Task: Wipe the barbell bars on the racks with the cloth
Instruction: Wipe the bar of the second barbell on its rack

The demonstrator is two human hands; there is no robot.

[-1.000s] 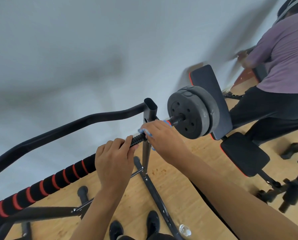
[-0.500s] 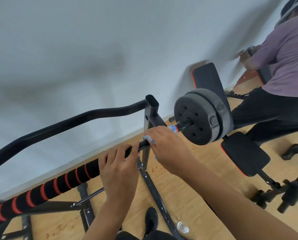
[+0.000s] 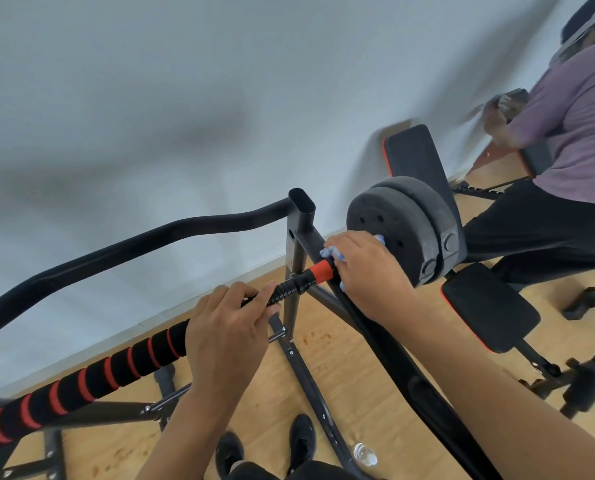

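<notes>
A barbell bar point(image 3: 116, 370) with black and red foam grip runs from lower left up to grey weight plates point(image 3: 398, 233) on its right end. It rests by the black rack upright point(image 3: 298, 244). My left hand point(image 3: 228, 336) grips the bar just left of the threaded section point(image 3: 285, 289). My right hand point(image 3: 367, 271) holds a light blue cloth point(image 3: 330, 252) wrapped round the bar, between the red collar point(image 3: 320, 271) and the plates. Most of the cloth is hidden under my fingers.
A curved black rack handle point(image 3: 143, 242) runs along the white wall. A black bench with red trim point(image 3: 486, 306) stands to the right. Another person in a purple shirt point(image 3: 573, 133) bends over there. Dumbbells point(image 3: 587, 386) and a plastic bottle point(image 3: 364, 455) lie on the wooden floor.
My right hand has slid with the cloth rightward along the bar toward the weight plates, uncovering the red collar. My left hand keeps its grip on the bar.
</notes>
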